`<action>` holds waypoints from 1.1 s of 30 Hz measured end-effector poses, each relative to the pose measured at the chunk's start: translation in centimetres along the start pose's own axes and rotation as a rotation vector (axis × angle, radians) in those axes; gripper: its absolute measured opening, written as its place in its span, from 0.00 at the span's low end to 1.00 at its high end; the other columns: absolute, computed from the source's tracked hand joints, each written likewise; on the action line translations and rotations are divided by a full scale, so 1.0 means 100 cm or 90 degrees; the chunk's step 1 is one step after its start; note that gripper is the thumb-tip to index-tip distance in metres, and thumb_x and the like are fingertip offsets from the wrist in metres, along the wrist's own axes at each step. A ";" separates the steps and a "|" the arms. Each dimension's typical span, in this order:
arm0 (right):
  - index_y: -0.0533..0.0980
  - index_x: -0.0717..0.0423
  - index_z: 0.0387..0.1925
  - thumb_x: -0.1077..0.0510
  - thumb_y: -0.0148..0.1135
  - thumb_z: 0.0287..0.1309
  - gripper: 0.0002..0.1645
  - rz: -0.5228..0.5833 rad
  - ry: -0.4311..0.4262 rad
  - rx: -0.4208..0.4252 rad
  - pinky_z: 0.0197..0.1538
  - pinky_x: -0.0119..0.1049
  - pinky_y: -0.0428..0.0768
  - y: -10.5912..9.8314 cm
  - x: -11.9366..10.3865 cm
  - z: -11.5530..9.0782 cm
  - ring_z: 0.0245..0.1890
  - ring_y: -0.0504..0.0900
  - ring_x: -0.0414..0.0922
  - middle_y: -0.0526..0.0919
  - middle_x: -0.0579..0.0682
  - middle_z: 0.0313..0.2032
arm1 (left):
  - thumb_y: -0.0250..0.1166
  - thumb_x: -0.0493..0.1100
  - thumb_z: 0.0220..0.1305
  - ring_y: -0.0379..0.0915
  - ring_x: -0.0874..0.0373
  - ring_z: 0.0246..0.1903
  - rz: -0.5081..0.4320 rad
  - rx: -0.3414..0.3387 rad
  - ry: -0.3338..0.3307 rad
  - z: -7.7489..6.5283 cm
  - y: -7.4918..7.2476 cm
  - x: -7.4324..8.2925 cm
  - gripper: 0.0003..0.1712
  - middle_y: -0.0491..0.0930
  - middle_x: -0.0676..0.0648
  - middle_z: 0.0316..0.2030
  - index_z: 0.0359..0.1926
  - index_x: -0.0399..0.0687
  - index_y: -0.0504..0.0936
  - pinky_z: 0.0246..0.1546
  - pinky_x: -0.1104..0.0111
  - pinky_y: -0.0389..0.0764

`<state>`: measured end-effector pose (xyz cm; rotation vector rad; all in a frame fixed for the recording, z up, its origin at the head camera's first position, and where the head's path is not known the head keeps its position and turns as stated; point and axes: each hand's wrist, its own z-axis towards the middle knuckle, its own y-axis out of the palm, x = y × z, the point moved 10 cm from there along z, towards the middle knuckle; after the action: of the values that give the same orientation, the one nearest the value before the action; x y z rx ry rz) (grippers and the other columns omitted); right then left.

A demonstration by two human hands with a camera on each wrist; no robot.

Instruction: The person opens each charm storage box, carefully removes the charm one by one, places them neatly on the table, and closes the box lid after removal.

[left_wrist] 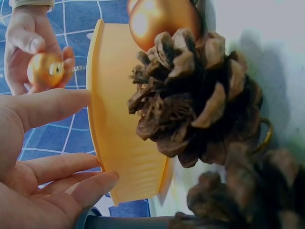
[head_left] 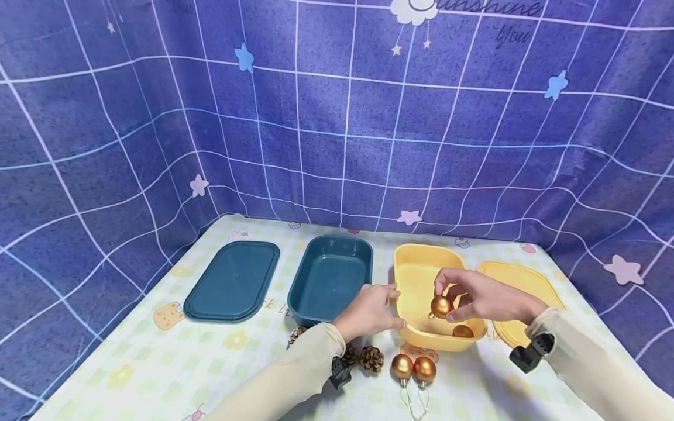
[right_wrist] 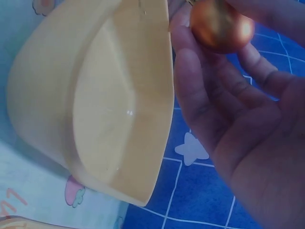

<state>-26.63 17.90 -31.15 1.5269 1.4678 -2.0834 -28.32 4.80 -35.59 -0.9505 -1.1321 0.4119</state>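
Observation:
Over the yellow container (head_left: 421, 254), my right hand (head_left: 481, 295) pinches a shiny copper Christmas bauble (head_left: 441, 306) between thumb and fingers. The bauble's cap points down and away from the palm. A second bauble (head_left: 463, 331) lies inside the container near its front right corner. My left hand (head_left: 368, 310) touches the container's left rim, thumb and fingers spread apart along it. In the right wrist view, the held bauble (right_wrist: 221, 26) is beside the open side of the container (right_wrist: 43, 90). Two more baubles (head_left: 402, 367) with string loops lie on the cloth in front.
Pinecones (head_left: 371, 359) lie by my left forearm, partly hidden by the sleeve; one pinecone (left_wrist: 195, 100) looms large in the left wrist view. A dark blue container (head_left: 332, 275) stands left of the yellow one. A blue lid (head_left: 231, 283) lies far left, a yellow lid (head_left: 526, 286) right.

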 end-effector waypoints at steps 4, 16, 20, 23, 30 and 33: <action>0.72 0.63 0.46 0.70 0.68 0.51 0.20 0.003 -0.031 -0.018 0.37 0.38 0.88 0.009 -0.004 -0.007 0.36 0.84 0.38 0.81 0.60 0.39 | 0.78 0.49 0.50 0.69 0.41 0.69 -0.006 0.002 0.006 0.000 0.000 0.000 0.36 0.74 0.46 0.68 0.60 0.39 0.81 0.72 0.54 0.69; 0.77 0.62 0.53 0.69 0.62 0.61 0.18 0.008 -0.124 -0.022 0.44 0.33 0.87 0.034 -0.003 -0.036 0.42 0.84 0.35 0.85 0.54 0.43 | 0.78 0.48 0.52 0.70 0.44 0.68 -0.009 -0.001 0.016 0.000 -0.002 0.002 0.35 0.74 0.44 0.68 0.60 0.39 0.81 0.71 0.57 0.70; 0.76 0.63 0.55 0.72 0.59 0.62 0.19 0.059 -0.152 -0.060 0.44 0.35 0.88 0.046 -0.008 -0.047 0.43 0.86 0.35 0.85 0.56 0.45 | 0.78 0.48 0.51 0.71 0.44 0.68 -0.009 0.002 0.019 0.000 -0.002 0.003 0.34 0.75 0.45 0.67 0.59 0.40 0.82 0.71 0.57 0.71; 0.76 0.61 0.55 0.73 0.59 0.62 0.20 0.070 -0.156 -0.082 0.41 0.35 0.88 0.055 -0.009 -0.050 0.42 0.85 0.35 0.85 0.58 0.44 | 0.78 0.48 0.51 0.71 0.45 0.68 -0.016 0.005 0.016 -0.001 -0.003 0.001 0.34 0.74 0.45 0.67 0.59 0.40 0.82 0.70 0.57 0.72; 0.78 0.50 0.47 0.65 0.68 0.58 0.16 -0.132 -0.105 0.023 0.26 0.26 0.80 0.065 0.003 -0.053 0.32 0.80 0.26 0.85 0.42 0.36 | 0.78 0.48 0.51 0.77 0.47 0.63 -0.019 0.003 0.012 -0.001 -0.001 -0.002 0.36 0.74 0.45 0.68 0.60 0.39 0.81 0.65 0.61 0.78; 0.79 0.47 0.45 0.61 0.71 0.55 0.16 -0.216 -0.052 0.072 0.27 0.24 0.78 0.068 0.012 -0.053 0.32 0.77 0.23 0.82 0.35 0.36 | 0.78 0.48 0.52 0.75 0.47 0.64 -0.020 0.000 0.012 0.000 0.000 -0.002 0.36 0.74 0.45 0.68 0.60 0.39 0.81 0.67 0.60 0.76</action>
<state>-19.58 19.10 -36.08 1.2814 1.7047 -2.4224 -28.40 4.69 -35.71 -0.9331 -1.1287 0.3774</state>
